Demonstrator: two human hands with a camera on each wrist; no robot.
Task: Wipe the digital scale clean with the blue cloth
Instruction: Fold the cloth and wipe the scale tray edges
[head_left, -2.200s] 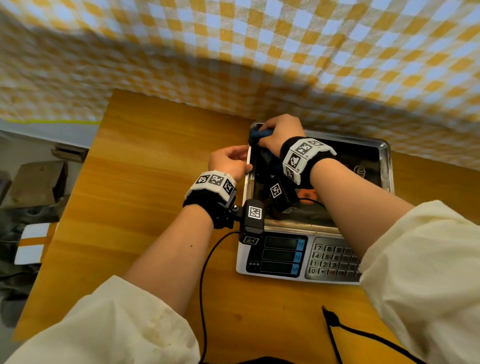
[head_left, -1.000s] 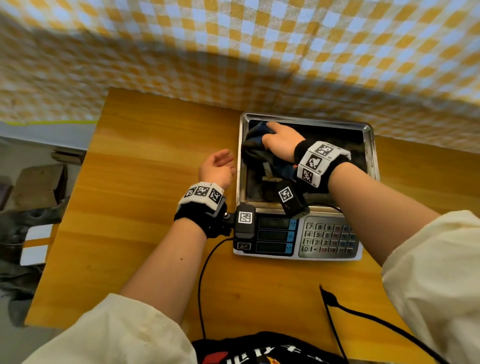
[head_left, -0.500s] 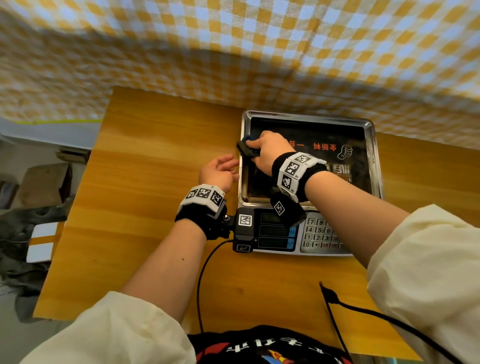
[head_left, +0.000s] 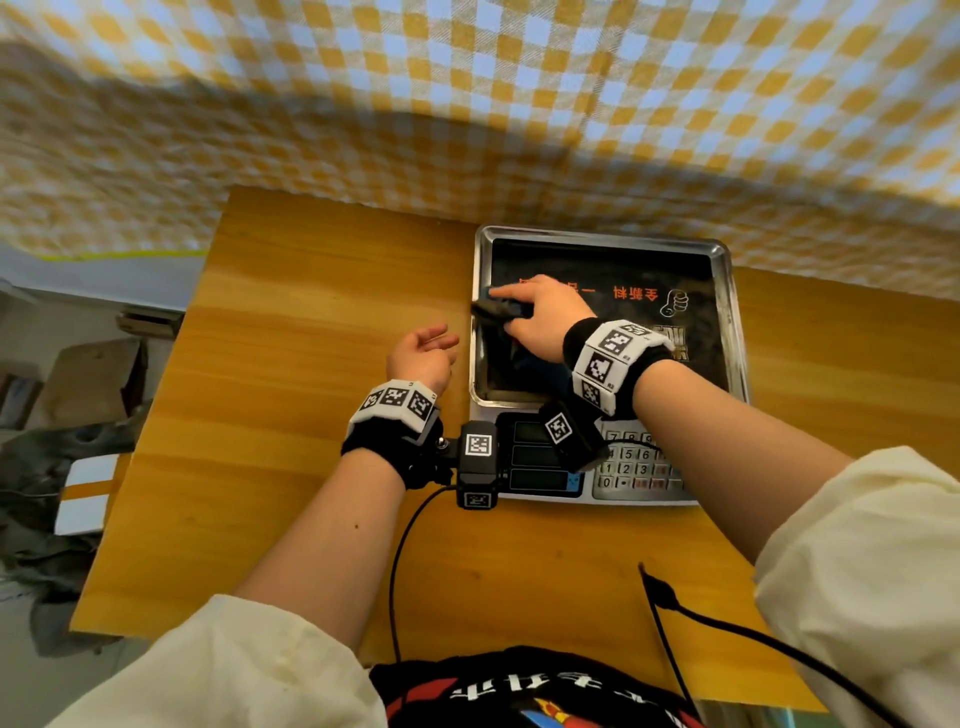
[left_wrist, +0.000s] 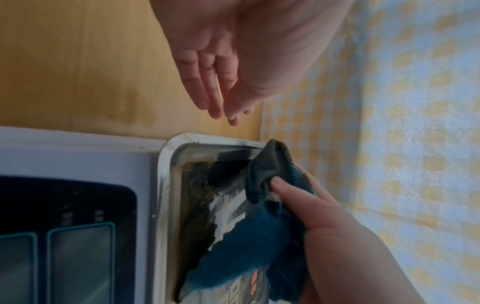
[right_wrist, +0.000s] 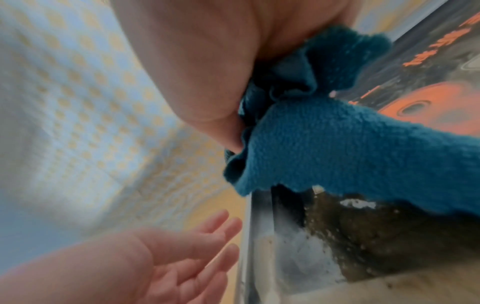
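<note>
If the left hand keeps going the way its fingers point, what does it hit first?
Probably the left rim of the scale's steel pan. The left hand is open, its fingertips aimed at that edge with a gap between; height is unclear, so it might pass over.

A teal-blue cloth (right_wrist: 335, 144) lies on a silver tray (head_left: 727, 270) with a black sheet lettered in orange, perhaps a sticker. The table (head_left: 311, 338) is honey-yellow wood; the backdrop (head_left: 467, 104) is checked yellow and white.

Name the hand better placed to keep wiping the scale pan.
Right: the right hand already grips the blue cloth on the dirty pan; the left hand is open and empty beside it.
</note>
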